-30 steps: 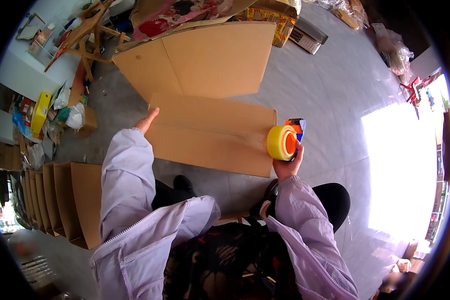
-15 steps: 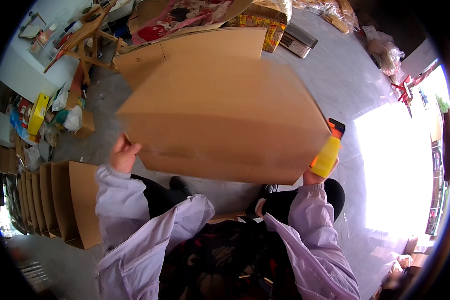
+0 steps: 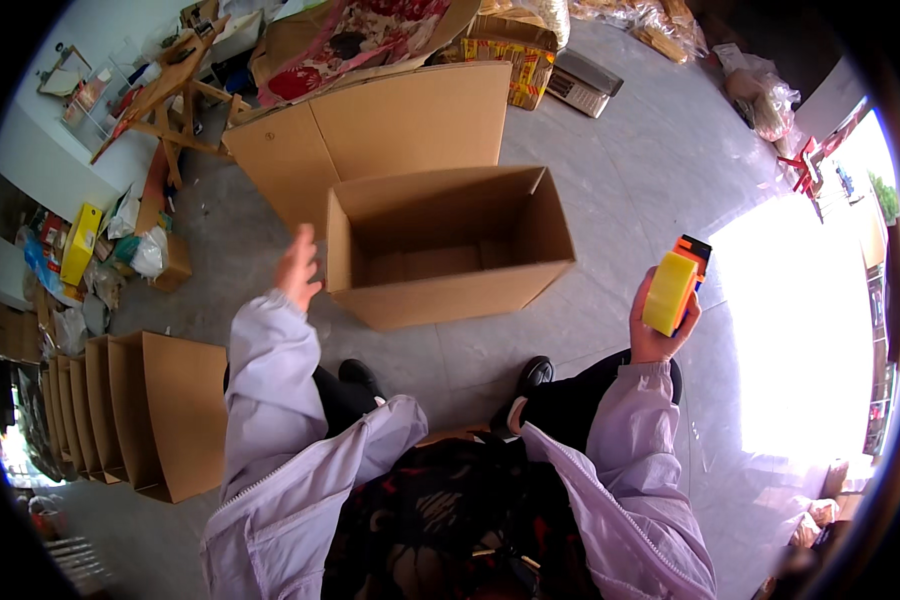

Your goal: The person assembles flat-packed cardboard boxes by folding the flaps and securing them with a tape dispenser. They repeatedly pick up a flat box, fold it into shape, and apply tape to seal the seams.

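An open-topped cardboard box (image 3: pixel 450 297) stands upright on the floor in front of me, its inside bare down to the bottom flaps. My left hand (image 3: pixel 297 268) is just off the box's left side, fingers apart, holding nothing and a little blurred. Out to the right of the box, my right hand (image 3: pixel 655 330) grips a tape dispenser (image 3: pixel 692 258) with an orange and black head and a wide yellow roll of tape (image 3: pixel 670 292). The palm hides part of the dispenser's handle.
Behind the box leans a large cardboard sheet or carton (image 3: pixel 410 120). A row of several nested open cartons (image 3: pixel 180 415) stands at my left. Farther off are a grey scale (image 3: pixel 583 85), a wooden table (image 3: pixel 170 75), a yellow box (image 3: pixel 80 243) and plastic bags (image 3: pixel 150 252).
The box, held up in both hands before, now rests upright on the floor with its open top showing. Both hands have come away from it; the right still holds the tape dispenser.
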`<state>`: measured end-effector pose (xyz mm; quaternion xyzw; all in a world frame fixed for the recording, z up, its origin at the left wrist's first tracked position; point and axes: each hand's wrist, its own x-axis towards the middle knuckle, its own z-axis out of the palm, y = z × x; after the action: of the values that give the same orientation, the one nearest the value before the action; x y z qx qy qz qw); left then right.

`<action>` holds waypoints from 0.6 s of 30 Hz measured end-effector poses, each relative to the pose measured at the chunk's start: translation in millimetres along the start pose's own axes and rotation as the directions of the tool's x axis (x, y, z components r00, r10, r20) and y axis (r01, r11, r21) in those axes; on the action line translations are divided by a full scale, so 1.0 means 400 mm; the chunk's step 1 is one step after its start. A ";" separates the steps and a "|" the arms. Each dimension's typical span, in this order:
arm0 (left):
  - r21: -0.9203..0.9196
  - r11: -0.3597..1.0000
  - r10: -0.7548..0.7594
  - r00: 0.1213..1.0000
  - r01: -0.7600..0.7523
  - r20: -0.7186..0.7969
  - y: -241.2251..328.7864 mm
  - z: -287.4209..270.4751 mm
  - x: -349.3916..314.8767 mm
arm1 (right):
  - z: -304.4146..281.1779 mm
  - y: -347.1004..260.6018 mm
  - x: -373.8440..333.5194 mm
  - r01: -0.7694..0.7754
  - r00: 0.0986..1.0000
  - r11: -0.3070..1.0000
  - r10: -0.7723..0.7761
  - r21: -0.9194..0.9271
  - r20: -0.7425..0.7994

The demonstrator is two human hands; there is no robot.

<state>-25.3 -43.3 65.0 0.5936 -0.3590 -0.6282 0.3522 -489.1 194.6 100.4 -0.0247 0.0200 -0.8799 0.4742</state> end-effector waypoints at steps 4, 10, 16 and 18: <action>0.912 0.408 0.265 0.960 -0.030 -0.088 -0.117 0.034 0.185 | -0.024 0.039 0.021 -0.045 0.997 0.999 0.043 -0.022 -0.060; 0.943 0.256 0.293 0.912 0.214 -0.286 -0.120 -0.432 0.448 | -0.027 0.120 0.025 -0.138 0.983 0.988 0.127 -0.076 -0.130; 0.901 0.434 0.298 0.939 0.024 -0.169 -0.303 -0.761 0.154 | -0.010 0.103 0.011 -0.150 0.979 0.939 0.097 -0.310 -0.181; 0.823 0.565 0.365 0.910 -0.050 -0.196 -0.410 -0.873 -0.025 | -0.003 0.112 0.001 -0.156 0.971 0.929 0.081 -0.335 -0.226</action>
<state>321.2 34.9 -86.0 0.7405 -0.6037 -0.2371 0.1759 -452.3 169.6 96.6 -0.0154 0.2274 -0.8295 0.5098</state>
